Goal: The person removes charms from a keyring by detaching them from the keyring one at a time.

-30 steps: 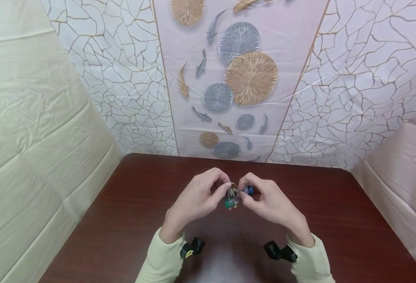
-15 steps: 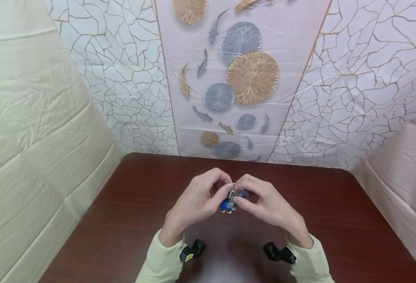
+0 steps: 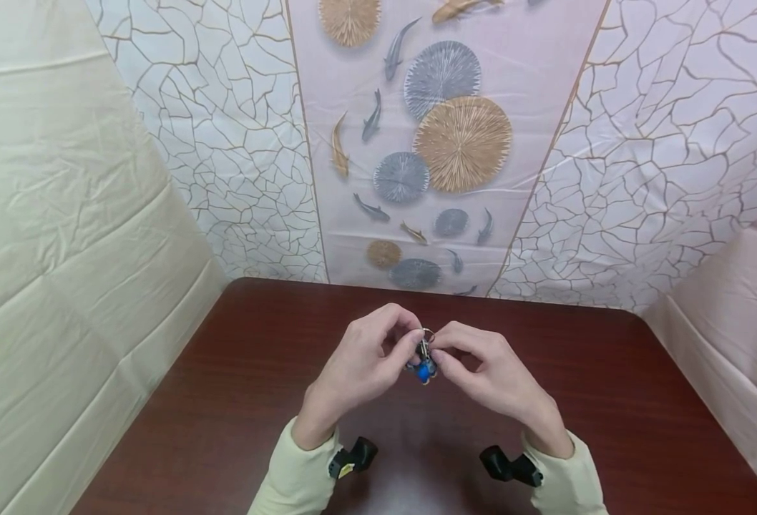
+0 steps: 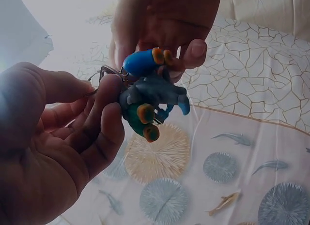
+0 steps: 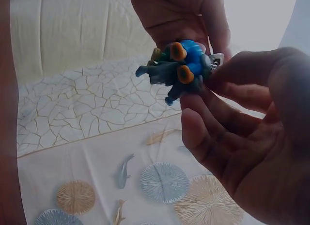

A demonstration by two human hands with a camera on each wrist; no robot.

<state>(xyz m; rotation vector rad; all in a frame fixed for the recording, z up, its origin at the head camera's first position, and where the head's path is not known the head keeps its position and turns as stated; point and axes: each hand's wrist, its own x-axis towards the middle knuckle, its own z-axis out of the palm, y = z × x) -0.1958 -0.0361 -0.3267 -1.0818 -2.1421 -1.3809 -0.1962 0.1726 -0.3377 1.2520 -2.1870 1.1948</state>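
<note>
Keyring cluster [image 3: 423, 361] w/ small blue, green & grey charms is held above the counter [image 3: 224, 372], pinched between both hands. Left hand [image 3: 359, 368] fingers are curled on the metal ring; right hand [image 3: 491, 372] fingers likewise. Judged light, loose & dangly, charms rigid; best gripped at the ring, not the charms.
</note>
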